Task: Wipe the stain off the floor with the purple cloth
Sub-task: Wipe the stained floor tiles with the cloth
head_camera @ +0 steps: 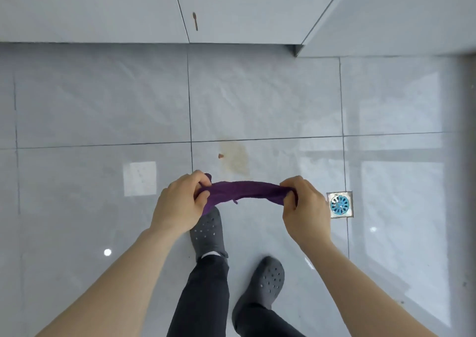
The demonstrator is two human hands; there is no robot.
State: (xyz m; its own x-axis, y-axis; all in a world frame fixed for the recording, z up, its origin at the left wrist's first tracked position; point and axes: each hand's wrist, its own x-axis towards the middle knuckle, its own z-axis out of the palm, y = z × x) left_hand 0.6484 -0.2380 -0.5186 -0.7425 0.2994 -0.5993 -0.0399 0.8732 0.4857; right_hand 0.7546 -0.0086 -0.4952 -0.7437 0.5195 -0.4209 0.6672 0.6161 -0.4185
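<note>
A purple cloth [244, 191] is stretched between both hands, well above the floor. My left hand [179, 202] grips its left end and my right hand [305, 207] pinches its right end. A pale brownish stain [238, 160] lies on the grey floor tile just beyond the cloth, with a small darker brown speck [220, 156] at its left edge. Part of the stain's near side may be hidden behind the cloth.
A square floor drain [340, 204] with a blue grate sits to the right of my right hand. My two feet in grey clogs [208, 231] stand below the cloth. A tiled wall [103, 9] rises ahead, with a brown streak [195, 20] by a seam.
</note>
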